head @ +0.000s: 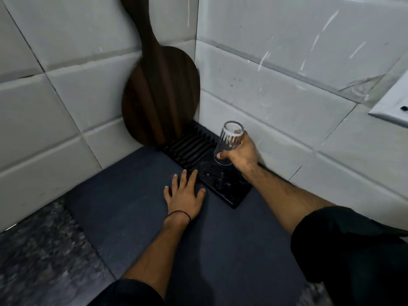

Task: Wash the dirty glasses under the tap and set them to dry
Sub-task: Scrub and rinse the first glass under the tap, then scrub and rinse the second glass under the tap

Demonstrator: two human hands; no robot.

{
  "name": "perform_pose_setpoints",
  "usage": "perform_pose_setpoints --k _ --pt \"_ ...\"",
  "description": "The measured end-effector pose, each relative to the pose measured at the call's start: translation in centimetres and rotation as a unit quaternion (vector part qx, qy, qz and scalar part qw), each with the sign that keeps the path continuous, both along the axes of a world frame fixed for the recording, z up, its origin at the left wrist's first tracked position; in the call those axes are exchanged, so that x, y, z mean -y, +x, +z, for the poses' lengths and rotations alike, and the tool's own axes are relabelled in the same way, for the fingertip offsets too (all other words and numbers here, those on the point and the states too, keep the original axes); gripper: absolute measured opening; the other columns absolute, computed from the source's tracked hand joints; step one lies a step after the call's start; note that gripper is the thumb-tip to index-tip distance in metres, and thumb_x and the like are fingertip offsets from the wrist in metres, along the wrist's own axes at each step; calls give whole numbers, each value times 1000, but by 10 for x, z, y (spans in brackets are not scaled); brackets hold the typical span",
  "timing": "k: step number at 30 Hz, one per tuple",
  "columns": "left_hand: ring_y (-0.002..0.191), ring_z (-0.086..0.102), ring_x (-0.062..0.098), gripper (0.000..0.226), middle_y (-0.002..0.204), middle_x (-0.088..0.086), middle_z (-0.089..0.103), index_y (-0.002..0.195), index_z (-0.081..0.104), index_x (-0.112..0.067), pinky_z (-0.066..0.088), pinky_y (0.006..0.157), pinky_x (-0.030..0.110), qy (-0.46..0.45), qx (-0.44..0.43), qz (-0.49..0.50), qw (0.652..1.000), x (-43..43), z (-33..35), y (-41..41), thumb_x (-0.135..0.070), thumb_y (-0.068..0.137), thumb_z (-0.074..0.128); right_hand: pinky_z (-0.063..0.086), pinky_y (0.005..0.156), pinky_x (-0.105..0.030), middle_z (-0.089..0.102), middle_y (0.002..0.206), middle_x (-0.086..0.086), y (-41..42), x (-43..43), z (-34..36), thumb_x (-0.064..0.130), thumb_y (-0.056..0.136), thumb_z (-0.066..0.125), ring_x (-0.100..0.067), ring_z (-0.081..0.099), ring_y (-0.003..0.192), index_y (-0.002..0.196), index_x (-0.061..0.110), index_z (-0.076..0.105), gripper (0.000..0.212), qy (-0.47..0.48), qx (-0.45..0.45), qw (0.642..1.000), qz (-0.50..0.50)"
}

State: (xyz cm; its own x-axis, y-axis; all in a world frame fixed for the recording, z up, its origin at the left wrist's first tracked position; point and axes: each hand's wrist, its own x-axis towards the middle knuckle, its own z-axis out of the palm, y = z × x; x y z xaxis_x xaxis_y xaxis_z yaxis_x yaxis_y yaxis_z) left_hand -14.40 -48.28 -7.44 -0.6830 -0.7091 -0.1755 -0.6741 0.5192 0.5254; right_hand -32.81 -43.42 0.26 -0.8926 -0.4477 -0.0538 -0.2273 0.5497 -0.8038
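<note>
We're seeing clear fluted glass on the tumbler [229, 142], glossy black plastic on the drying rack [189, 146], a matt dark cloth-like mat [136, 206], smooth striped dark wood on the corner board [161, 93], glossy white wall tiles [265, 96], and a speckled stone worktop [33, 250] along its left edge.

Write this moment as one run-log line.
phase: drying | right hand: grips glass over black rack | left hand: flat on dark mat

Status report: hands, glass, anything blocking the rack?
Left hand flat on mat, open. Right hand grips glass, mouth down over drying rack. Wooden board leans at rack's far end.
</note>
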Motion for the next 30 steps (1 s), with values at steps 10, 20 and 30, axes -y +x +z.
perform_pose_setpoints --k 10,20,30 --pt "152 -10 18 66 166 -10 -1 156 2 -44 -5 119 49 -33 -5 4 999 0 -15 1 -55 99 34 51 99 -42 66 106 12 -14 -3 -33 55 31 85 -16 65 102 114 36 49 93 -15 -5 1000 18" --pt "153 1 18 70 166 -8 8 155 16 -41 4 120 48 17 3 -5 1000 8 2 5 -43 96 51 44 107 -41 55 138 -7 -4 -46 -3 25 73 88 -28 55 124 143 13 43 84 60 -8 995 81" --pt "116 58 24 29 128 2 62 121 66 -18 47 99 46 54 -176 2 983 -106 35 35 -17 93 58 50 80 -18 72 96 0 81 -238 62 5 88 72 -7 64 83 97 12 72 12 -106 -30 990 93"
